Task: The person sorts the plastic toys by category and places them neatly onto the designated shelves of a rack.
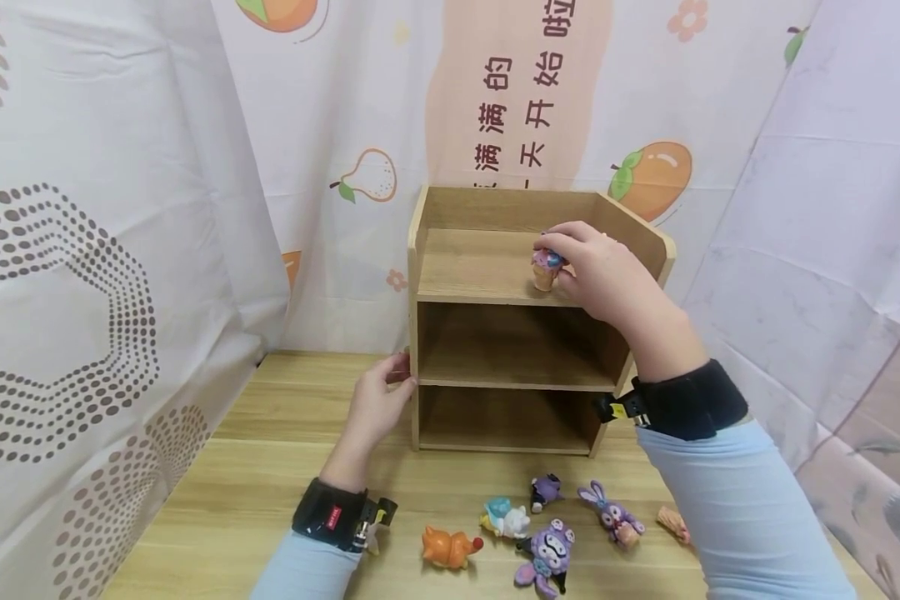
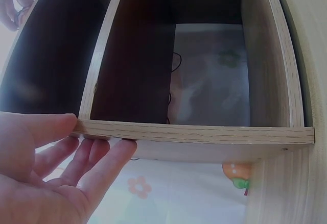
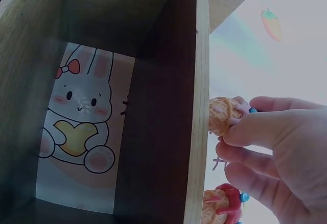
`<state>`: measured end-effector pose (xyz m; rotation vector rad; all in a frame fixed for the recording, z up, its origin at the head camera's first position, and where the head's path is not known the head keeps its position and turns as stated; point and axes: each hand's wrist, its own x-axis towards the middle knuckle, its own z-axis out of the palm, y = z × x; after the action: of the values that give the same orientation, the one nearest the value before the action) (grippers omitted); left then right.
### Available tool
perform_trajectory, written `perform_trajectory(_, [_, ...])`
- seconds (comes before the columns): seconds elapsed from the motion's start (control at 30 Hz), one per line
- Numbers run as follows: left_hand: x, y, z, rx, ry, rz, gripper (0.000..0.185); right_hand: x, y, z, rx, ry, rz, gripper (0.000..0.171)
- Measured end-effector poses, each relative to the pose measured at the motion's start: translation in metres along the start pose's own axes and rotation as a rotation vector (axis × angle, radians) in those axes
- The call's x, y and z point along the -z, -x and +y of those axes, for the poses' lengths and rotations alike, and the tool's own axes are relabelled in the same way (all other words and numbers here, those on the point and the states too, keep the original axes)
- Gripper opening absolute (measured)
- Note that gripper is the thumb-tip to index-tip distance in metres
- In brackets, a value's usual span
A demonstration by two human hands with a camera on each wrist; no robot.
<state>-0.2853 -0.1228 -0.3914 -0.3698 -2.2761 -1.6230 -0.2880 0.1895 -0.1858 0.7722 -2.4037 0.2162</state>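
In the head view, my right hand (image 1: 607,275) pinches a small ice-cream-cone figurine (image 1: 543,273) over the front of the top board of a wooden shelf unit (image 1: 465,265). It has a tan waffle base and a pink-purple top with blue. The right wrist view shows the thumb and index finger on its cone (image 3: 222,116). Just beside it there is a second cone figurine (image 3: 219,206) with a red top. My left hand (image 1: 375,400) grips the front edge of the unit's left side panel (image 2: 194,133), thumb in front and fingers along the outer face.
On the table (image 1: 300,417) before the unit lie several figurines: an orange one (image 1: 448,547), a white and teal one (image 1: 506,518), a small purple one (image 1: 546,490), a larger purple one (image 1: 551,550), a purple rabbit (image 1: 611,515) and a tan piece (image 1: 673,523). Printed curtains (image 1: 330,275) surround the table.
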Motion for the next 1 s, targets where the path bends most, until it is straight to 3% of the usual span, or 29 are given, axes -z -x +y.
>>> perform_trajectory(0.27, [0.000,0.001,-0.001,-0.009,-0.008,0.000,0.042,0.004,0.000,-0.003,-0.035,-0.016,-0.060,0.044])
perform_trajectory(0.4, [0.000,0.001,0.000,-0.002,-0.003,0.004,0.041,0.004,0.002,-0.002,-0.028,-0.028,-0.050,0.049])
perform_trajectory(0.67, [0.000,0.001,0.000,-0.013,-0.012,0.007,0.039,0.007,0.010,-0.001,-0.032,-0.036,0.049,0.059])
perform_trajectory(0.8, [0.000,0.002,0.001,-0.002,-0.011,0.012,0.037,0.007,0.013,-0.005,-0.043,-0.032,0.133,0.051])
perform_trajectory(0.9, [0.001,0.002,0.002,0.001,-0.011,0.012,0.038,0.004,0.014,-0.010,-0.097,-0.059,0.198,0.045])
perform_trajectory(1.0, [0.001,0.002,0.004,0.001,-0.015,0.009,0.039,0.000,0.013,-0.015,-0.200,-0.093,0.243,0.051])
